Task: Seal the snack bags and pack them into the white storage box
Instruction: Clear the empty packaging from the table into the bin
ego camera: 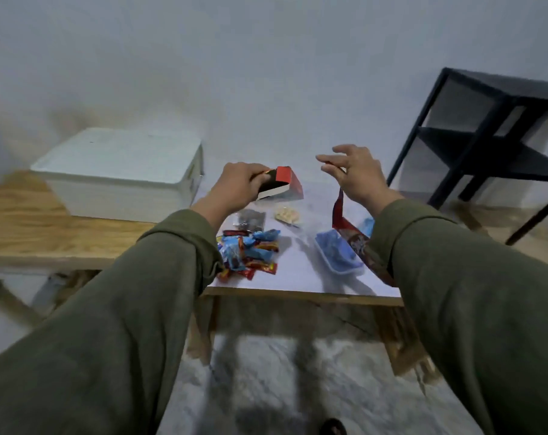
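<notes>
Table: a white top with a wooden edge; every place below is given from this table.
Wooden bench: it joins the table on its left side, at about the same height.
White storage box: it stands on the bench, just left of the table, and the lid is on it.
Black shelf: a dark metal frame that stands on the floor, to the right of the table and behind it.
Sleeves: olive green, one on each arm; both arms reach over the near edge of the table.
Left hand: it is above the far left part of the table, the fingers closed around the end of a small carton.
Carton: red and black, tilted, one end open; whether it touches the table I cannot tell.
Right hand: it is raised above the far right part of the table, most fingers spread; thumb and one finger pinch the top edge of a red bag.
Red snack bag: it hangs down from the right hand toward the right side of the table.
Blue tray: a shallow container on the right part of the table, partly behind the bag.
Pile of small packets: blue and red wrappers on the near left part of the table, beside the left sleeve.
Dark packet: on the table just behind the pile.
Pale packet: on the middle of the table, near the dark one; the blur hides its contents.
</notes>
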Demonstrator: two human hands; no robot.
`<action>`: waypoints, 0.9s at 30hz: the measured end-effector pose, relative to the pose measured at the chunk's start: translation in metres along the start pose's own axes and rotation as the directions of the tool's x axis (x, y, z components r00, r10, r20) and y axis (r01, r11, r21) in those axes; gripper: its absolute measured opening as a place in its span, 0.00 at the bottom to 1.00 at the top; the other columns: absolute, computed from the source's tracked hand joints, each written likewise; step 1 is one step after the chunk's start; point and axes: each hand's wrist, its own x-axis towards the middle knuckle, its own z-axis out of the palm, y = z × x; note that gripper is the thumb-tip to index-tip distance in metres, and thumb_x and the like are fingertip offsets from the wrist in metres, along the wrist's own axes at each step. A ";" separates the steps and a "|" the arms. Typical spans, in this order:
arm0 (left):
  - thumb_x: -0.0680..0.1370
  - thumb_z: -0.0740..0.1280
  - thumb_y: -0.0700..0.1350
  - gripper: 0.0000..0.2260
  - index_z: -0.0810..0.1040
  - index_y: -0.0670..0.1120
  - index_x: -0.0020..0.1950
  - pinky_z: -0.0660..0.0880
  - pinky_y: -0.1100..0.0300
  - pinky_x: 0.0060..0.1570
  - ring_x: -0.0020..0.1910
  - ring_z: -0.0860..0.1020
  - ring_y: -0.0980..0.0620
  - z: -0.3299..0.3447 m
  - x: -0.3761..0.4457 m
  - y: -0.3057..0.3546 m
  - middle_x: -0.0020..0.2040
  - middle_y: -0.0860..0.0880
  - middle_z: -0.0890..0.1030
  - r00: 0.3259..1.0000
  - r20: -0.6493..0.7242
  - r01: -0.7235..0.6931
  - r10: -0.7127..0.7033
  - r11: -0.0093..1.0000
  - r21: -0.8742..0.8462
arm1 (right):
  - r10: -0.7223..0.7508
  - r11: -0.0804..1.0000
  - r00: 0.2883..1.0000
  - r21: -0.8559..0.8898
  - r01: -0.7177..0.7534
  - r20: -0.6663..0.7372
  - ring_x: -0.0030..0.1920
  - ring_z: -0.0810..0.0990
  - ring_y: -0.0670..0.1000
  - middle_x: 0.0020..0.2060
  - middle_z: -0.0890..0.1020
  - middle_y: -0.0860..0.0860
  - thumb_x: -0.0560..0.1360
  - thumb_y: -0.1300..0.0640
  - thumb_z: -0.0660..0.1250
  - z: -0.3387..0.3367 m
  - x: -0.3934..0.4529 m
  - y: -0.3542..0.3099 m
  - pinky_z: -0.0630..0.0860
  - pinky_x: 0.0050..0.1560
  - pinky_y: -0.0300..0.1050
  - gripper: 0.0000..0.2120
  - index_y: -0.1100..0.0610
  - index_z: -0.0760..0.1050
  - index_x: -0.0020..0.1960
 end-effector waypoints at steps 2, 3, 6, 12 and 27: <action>0.80 0.62 0.43 0.12 0.80 0.45 0.60 0.67 0.63 0.47 0.52 0.78 0.44 -0.027 -0.015 -0.020 0.53 0.42 0.83 0.995 -0.072 0.066 -0.069 0.997 -0.038 | -0.081 0.997 0.996 0.007 0.080 0.023 0.68 0.64 0.52 0.67 0.71 0.47 0.78 0.44 0.58 0.011 0.014 -0.038 0.61 0.65 0.53 0.15 0.41 0.74 0.63; 0.80 0.62 0.42 0.12 0.80 0.45 0.60 0.68 0.63 0.47 0.50 0.79 0.44 -0.038 -0.022 -0.028 0.52 0.43 0.83 0.991 -0.101 0.086 -0.091 0.995 -0.051 | -0.111 0.994 0.993 0.013 0.111 0.031 0.68 0.64 0.52 0.67 0.70 0.48 0.79 0.44 0.57 0.016 0.020 -0.054 0.62 0.65 0.53 0.15 0.41 0.74 0.63; 0.78 0.64 0.42 0.11 0.81 0.45 0.58 0.71 0.64 0.45 0.39 0.79 0.49 -0.071 -0.042 -0.053 0.49 0.42 0.84 0.965 -0.197 0.160 -0.174 0.983 -0.085 | -0.210 0.977 0.976 0.040 0.208 0.054 0.68 0.64 0.52 0.68 0.70 0.48 0.79 0.44 0.57 0.033 0.037 -0.104 0.62 0.64 0.53 0.15 0.41 0.74 0.64; 0.76 0.67 0.42 0.10 0.83 0.45 0.56 0.68 0.75 0.30 0.27 0.73 0.58 -0.129 -0.086 -0.110 0.46 0.45 0.84 0.852 -0.358 0.331 -0.382 0.923 -0.198 | -0.428 0.903 0.896 0.105 0.417 0.121 0.68 0.64 0.52 0.68 0.70 0.48 0.79 0.44 0.56 0.074 0.070 -0.208 0.62 0.63 0.52 0.16 0.40 0.73 0.64; 0.76 0.68 0.42 0.09 0.83 0.45 0.55 0.68 0.71 0.27 0.25 0.70 0.55 -0.242 -0.230 -0.228 0.31 0.48 0.77 0.322 -0.623 0.723 -0.713 0.610 -0.325 | -0.896 0.442 0.408 0.469 0.765 0.178 0.68 0.66 0.54 0.67 0.71 0.50 0.78 0.44 0.59 0.211 0.085 -0.486 0.63 0.66 0.53 0.17 0.44 0.75 0.64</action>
